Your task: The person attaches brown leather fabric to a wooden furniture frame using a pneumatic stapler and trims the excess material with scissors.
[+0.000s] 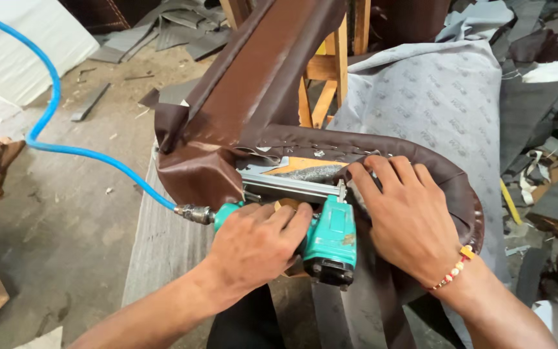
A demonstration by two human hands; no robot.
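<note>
Now left hand [253, 249] grips staple gun [330, 239] beside right hand [408, 216].

teal pneumatic stapler [328, 240] — lying sideways against brown leatherette [247, 84] stretched over a wooden frame [328, 77].

Bright, even daylight with soft, faint shadows, mild sheen on the brown leatherette [253, 84], sharp focus throughout.

Single head-worn view, looking steeply down — close over both hands, brown upholstered frame [253, 97] filling centre
</note>
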